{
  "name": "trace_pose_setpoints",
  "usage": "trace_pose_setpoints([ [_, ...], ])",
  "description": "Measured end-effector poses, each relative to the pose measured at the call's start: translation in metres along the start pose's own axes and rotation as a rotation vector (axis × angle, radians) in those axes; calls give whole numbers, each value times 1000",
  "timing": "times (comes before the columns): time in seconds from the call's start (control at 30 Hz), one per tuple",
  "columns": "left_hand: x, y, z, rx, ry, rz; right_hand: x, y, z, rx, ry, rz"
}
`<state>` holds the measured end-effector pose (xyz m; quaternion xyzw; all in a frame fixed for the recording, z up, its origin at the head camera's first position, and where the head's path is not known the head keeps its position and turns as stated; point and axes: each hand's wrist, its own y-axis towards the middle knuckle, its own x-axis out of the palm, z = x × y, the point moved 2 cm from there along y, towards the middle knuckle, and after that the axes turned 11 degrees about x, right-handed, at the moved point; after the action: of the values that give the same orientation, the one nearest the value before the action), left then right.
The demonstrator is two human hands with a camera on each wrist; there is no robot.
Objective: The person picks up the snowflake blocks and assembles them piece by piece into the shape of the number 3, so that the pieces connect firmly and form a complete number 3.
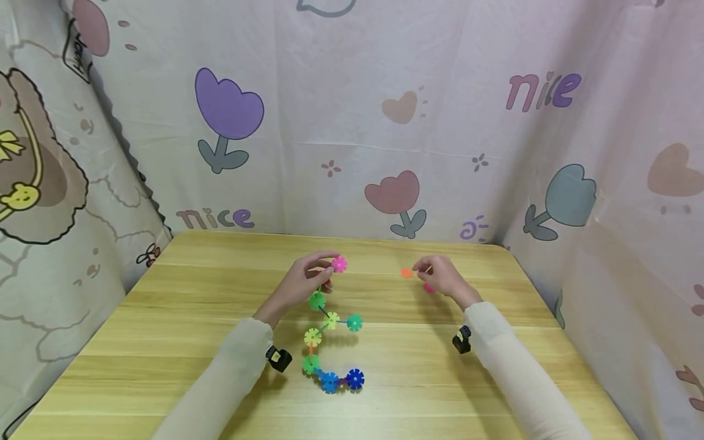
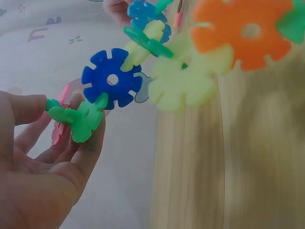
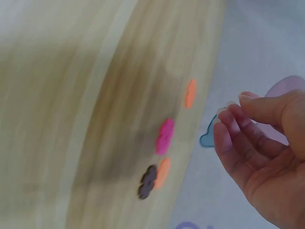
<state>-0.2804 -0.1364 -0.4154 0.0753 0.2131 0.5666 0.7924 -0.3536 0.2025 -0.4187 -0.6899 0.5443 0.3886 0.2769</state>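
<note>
My left hand pinches the upper end of a chain of slotted plastic snowflake discs. A pink disc shows at its fingertips, and the left wrist view has a green disc and a red disc between thumb and fingers. Yellow, green and blue discs zigzag down from there to a dark blue disc. Over the far right of the table, my right hand has loosely bent fingers and holds nothing. Close by it lie an orange disc and a magenta disc.
In the right wrist view, a dark brown disc lies against a second orange disc. Everything is over a wooden table. A printed curtain hangs behind the table and along both sides.
</note>
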Motion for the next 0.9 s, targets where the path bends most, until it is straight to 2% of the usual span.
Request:
trace_pose_setpoints([
  [0.23,-1,-1,-1,-5,-28,0,1,-1,24,60,-38,-26],
  [0.43,-2,-2,-4,2,-30,-16,1,-3,39,108,-113,-24],
  [0.7,-2,-2,-4,13,-32,-29,6,-5,45,152,-82,-59],
  [0.9,-1,-4,-3,4,-34,-35,12,-3,46,146,-102,-63],
])
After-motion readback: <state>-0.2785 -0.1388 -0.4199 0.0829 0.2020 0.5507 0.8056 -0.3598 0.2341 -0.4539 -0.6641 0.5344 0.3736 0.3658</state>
